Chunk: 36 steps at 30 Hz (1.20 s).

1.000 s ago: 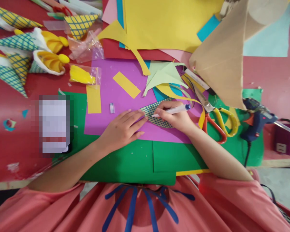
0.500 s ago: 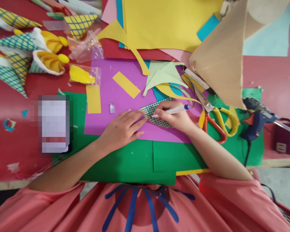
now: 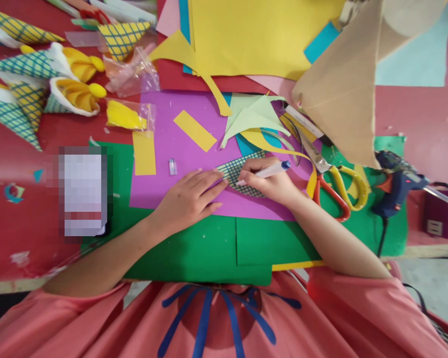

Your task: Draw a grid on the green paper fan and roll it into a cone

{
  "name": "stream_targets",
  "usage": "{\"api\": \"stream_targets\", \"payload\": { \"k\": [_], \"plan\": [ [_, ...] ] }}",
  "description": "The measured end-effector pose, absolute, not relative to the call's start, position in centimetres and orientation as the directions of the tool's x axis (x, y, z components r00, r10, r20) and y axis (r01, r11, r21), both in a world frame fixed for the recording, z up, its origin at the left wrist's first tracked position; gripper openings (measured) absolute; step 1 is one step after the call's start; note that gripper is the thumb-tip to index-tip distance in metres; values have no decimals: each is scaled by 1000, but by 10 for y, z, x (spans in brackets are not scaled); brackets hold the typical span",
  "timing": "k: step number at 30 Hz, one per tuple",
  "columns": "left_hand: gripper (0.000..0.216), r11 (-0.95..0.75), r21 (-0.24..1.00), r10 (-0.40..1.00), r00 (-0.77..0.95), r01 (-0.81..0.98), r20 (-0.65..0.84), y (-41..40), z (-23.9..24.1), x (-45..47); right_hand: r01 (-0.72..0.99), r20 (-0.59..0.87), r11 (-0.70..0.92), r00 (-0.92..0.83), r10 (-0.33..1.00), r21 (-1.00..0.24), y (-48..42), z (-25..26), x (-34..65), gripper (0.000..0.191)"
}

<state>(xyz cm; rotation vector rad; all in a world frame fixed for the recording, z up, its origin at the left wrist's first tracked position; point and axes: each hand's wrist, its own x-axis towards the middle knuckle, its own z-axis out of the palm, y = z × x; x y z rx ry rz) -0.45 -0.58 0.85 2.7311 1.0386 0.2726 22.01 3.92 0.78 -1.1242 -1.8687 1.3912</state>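
Note:
In my right hand (image 3: pixel 271 181) is a white marker pen (image 3: pixel 272 169) with a blue end, its tip down on a pale green fan-shaped paper piece (image 3: pixel 232 171). Dark crossing lines cover that piece in a grid, and my right hand hides part of it. My left hand (image 3: pixel 194 195) lies flat with fingers stretched out, fingertips on the left point of the piece. Both hands rest over a purple sheet (image 3: pixel 157 191). A small clear-and-blue pen cap (image 3: pixel 172 167) lies to the left of my fingers.
Scissors (image 3: pixel 336 184) with red and yellow handles and a blue glue gun (image 3: pixel 397 186) lie to the right. Paper offcuts (image 3: pixel 256 119) are just beyond my hands. Finished-looking paper cones (image 3: pixel 26 64) sit at the far left, above a blurred-out phone-like object (image 3: pixel 82 194).
The marker has shifted slightly down and left over the gridded paper, with my right hand's fingers moving a little. My left hand stays in place.

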Motion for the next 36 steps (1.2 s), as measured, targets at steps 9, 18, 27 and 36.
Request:
{"api": "stream_targets", "payload": {
  "k": [9,18,27,36],
  "plan": [
    [39,-727,269,672,735,631,91,-6,9,-5,284,-46,142,-565,824,-948,38,10,222,24],
    [39,-745,236,660,741,624,121,-6,8,-4,182,-74,5,-426,902,-983,42,9,222,20],
    [38,-732,231,677,722,641,141,-6,7,-5,220,-68,22,-394,917,-975,40,8,217,21],
    [39,-719,264,685,720,643,110,-5,7,-6,152,-125,-69,-398,909,-986,43,17,218,30]
  ]
}}
